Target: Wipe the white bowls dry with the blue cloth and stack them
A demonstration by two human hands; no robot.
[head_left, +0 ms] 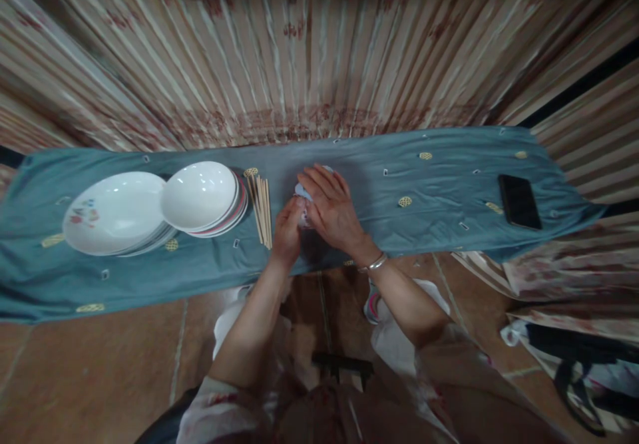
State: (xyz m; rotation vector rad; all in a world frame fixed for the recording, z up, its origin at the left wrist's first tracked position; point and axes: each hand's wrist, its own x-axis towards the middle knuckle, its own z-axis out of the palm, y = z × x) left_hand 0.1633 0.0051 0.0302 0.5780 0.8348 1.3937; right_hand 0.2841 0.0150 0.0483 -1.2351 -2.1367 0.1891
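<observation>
Both my hands meet above the middle of the blue-green cloth. My left hand (289, 225) is closed on the near left side of a small white thing with dark marks (305, 218), mostly covered by my fingers; its kind cannot be made out. My right hand (332, 208) curls over the top of it, fingers bent and close together. A pale blue piece that looks like cloth (302, 192) shows under the right fingers, next to the left fingertips. Left of my hands lie several wooden chopsticks (261, 211), side by side.
A stack of white bowls (200, 194) stands left of the chopsticks. Its edge overlaps a stack of larger white plates (117, 211) with a flower print. A black phone (520, 202) lies far right on the tablecloth (439, 198). A pleated curtain (319, 51) hangs behind.
</observation>
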